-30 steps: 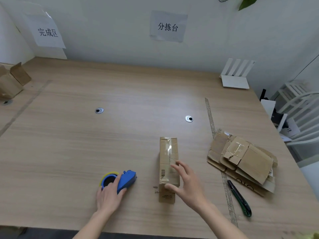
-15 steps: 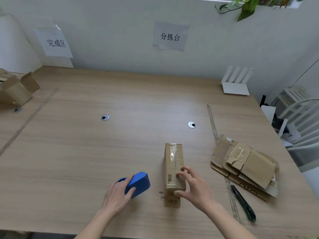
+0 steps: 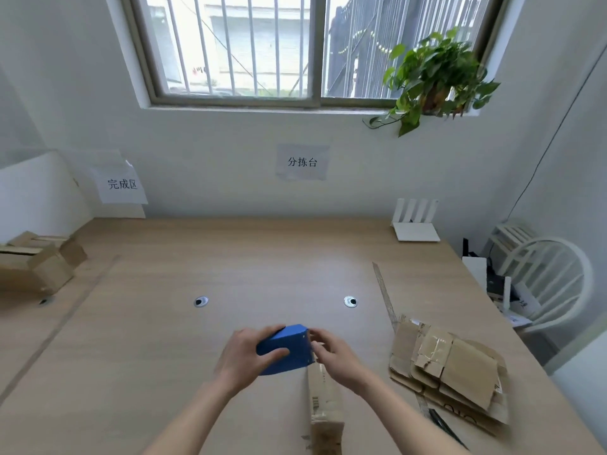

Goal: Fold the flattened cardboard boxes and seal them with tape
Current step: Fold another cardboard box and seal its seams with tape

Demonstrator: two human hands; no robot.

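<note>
Wide stretch of bare wooden table (image 3: 262, 257) ahead of the hands, running back to the white wall under the barred window (image 3: 262, 47). Hemmed on the right by a metal ruler (image 3: 384, 293) laid front to back, with a heap of flattened cardboard boxes (image 3: 450, 366) just past it near the table's right edge. Dark utility knife (image 3: 443, 426) lying beside the heap's near corner. Off at the far left, folded boxes (image 3: 36, 261) parked below a paper sign (image 3: 122, 184). Two cable grommets (image 3: 350, 301) set in the middle of the table.

Up front: blue tape dispenser (image 3: 284, 351) lifted over the near centre, gripped by the left hand (image 3: 244, 359), thumb across its side, fingers curled over the top. Right hand (image 3: 335, 356) at the dispenser's right end, fingers bent in against it; whether pinching tape or only touching, cannot tell. Beneath and to the right, a narrow assembled box (image 3: 325, 402) lying lengthwise toward the viewer, brown, barcode on its left side, glossy tape along the top.
</note>
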